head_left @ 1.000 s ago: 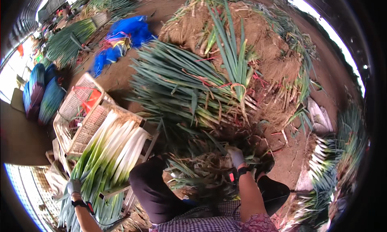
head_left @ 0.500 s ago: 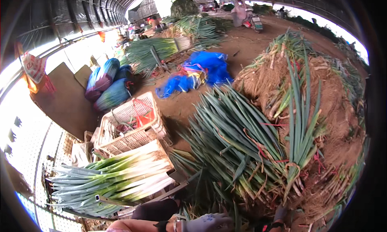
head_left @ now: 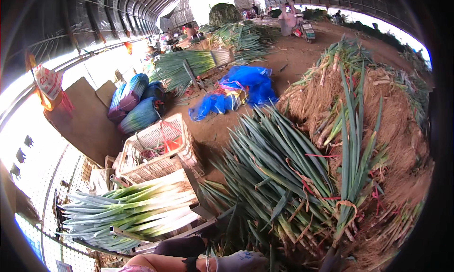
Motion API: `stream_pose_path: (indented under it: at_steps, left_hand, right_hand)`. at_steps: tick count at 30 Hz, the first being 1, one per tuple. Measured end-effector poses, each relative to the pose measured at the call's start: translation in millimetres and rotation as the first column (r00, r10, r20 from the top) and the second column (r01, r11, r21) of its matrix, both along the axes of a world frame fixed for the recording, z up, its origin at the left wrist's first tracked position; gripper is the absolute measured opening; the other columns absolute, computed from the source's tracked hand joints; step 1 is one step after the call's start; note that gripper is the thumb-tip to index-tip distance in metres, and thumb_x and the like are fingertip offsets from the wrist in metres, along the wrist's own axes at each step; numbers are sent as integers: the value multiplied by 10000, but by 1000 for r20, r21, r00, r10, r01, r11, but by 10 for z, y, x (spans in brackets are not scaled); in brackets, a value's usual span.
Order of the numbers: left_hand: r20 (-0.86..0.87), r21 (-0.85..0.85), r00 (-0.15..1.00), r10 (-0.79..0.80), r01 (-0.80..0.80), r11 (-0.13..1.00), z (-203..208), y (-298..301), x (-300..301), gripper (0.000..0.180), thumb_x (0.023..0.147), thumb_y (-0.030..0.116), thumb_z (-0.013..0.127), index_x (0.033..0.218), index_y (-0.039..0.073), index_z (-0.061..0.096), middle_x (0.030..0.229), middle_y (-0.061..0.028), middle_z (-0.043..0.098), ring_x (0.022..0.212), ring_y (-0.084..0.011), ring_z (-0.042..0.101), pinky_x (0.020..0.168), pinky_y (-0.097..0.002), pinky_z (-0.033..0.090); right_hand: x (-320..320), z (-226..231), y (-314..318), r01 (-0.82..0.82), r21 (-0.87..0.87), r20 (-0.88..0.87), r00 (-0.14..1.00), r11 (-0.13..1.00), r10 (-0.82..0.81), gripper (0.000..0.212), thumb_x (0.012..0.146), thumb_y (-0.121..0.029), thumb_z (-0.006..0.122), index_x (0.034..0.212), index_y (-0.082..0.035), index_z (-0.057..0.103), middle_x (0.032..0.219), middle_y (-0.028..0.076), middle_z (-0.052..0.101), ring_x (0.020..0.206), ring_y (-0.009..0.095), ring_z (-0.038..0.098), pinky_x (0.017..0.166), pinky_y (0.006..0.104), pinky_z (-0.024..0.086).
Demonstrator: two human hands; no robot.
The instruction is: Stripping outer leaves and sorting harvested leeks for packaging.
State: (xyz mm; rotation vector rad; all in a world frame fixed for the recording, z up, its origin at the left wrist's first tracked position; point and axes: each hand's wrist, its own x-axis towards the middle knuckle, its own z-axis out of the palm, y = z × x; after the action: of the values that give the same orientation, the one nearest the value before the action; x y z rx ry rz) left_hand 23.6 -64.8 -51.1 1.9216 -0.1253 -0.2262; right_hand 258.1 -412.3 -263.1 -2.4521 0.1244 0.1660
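Observation:
My left hand (head_left: 243, 262), in a pale grey glove, is at the bottom edge beside the green leaves. Its back shows, and the edge cuts off most of its fingers. My right hand (head_left: 332, 259) is a dark, shadowed shape at the bottom edge, just below the lower end of a few long green onions (head_left: 351, 154); its fingers cannot be made out. These onions lean upright against a large heap of onions with brown roots (head_left: 373, 92). A thick pile of green onions (head_left: 283, 154) lies to their left. Trimmed onions with white stems (head_left: 156, 203) rest on a metal-framed rack at the left.
Behind the rack stands a pale plastic crate (head_left: 153, 170) with red string inside. Blue netting (head_left: 253, 85) lies on the soil beyond it. Wrapped onion bundles (head_left: 139, 113) lean by a brown board (head_left: 82, 123). Farther back are more onions (head_left: 189, 66), people and a parked vehicle (head_left: 305, 30).
The whole view has shifted, so most things sit slightly farther right and the far ones lower. My left hand is slightly farther left, and my right hand shows lower at the edge.

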Motion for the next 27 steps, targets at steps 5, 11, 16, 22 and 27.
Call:
stream_pose_path:
  at_steps: [5,11,16,22,27]
  left_hand:
    - [25,-56,996,-88,90,994,-85,-87,34,507,1028,271,654,1446,9,539,1339,-167,639,1217,-286,624,1048,-397,497]
    - [-6,-226,999,-43,41,973,-144,-206,123,531,1038,285,650,1465,-1,520,1355,-156,635,1229,-265,621,1062,-384,493]
    - [-438,-595,853,282,-511,620,225,-19,214,575,976,339,771,1400,20,548,1149,-72,700,994,-152,701,839,-340,595]
    - [-357,-562,850,387,-526,638,499,257,-282,482,960,312,776,1275,-25,632,1026,-46,717,868,-143,691,773,-333,580]
    - [-199,-738,821,534,-485,470,825,374,-467,308,1014,218,718,1227,0,683,991,-17,702,860,-100,625,747,-297,530]
  right_hand:
    - [-1020,2125,543,-124,5,150,981,992,122,459,1019,-329,693,1226,80,672,1077,264,720,935,419,651,849,477,509]
    - [-2207,2743,860,-51,242,-201,974,969,101,470,1028,-295,688,1292,92,645,1147,310,699,992,432,646,893,497,501]
    - [-3150,2288,679,-552,-577,468,381,602,798,472,1020,-284,698,1312,83,641,1204,312,680,1017,408,652,882,487,515]
    - [-3237,2322,1187,-496,204,141,868,844,476,542,961,-248,736,1402,33,594,1269,248,673,1070,343,671,881,445,542]
    - [-2784,2444,2195,-409,341,328,895,846,301,467,948,-199,704,1339,42,620,1194,186,726,1024,342,689,915,454,545]
